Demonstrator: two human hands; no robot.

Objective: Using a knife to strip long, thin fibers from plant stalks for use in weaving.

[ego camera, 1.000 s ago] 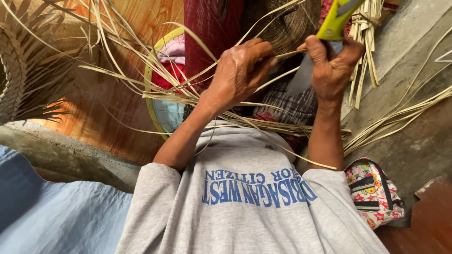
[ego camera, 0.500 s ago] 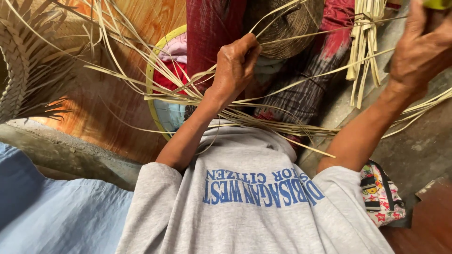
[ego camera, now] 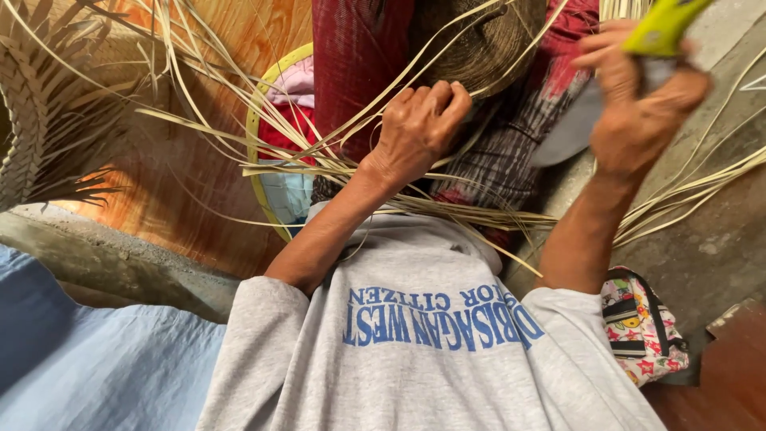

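My left hand [ego camera: 415,132] is closed around a bundle of long pale straw strips [ego camera: 319,168] that fan out across my lap to the left and right. My right hand [ego camera: 638,108] is raised at the upper right, apart from the strips, and grips a yellow-green handled tool [ego camera: 662,24]. A grey blade-like part [ego camera: 568,136] shows below that hand. Under my left hand lie a red cloth [ego camera: 351,64] and a dark checked cloth [ego camera: 499,164]. My grey printed shirt [ego camera: 415,359] fills the lower middle.
A yellow-rimmed basket [ego camera: 254,148] with folded clothes sits left of my lap. A partly woven straw piece [ego camera: 32,136] lies at far left on the wooden floor [ego camera: 199,215]. A brown woven hat [ego camera: 487,40] is at top, a floral pouch [ego camera: 642,327] at right, blue cloth [ego camera: 88,367] lower left.
My right hand left the strips beside my left hand, swung up to the right with the tool, and has now come slightly back down. My left hand keeps its grip.
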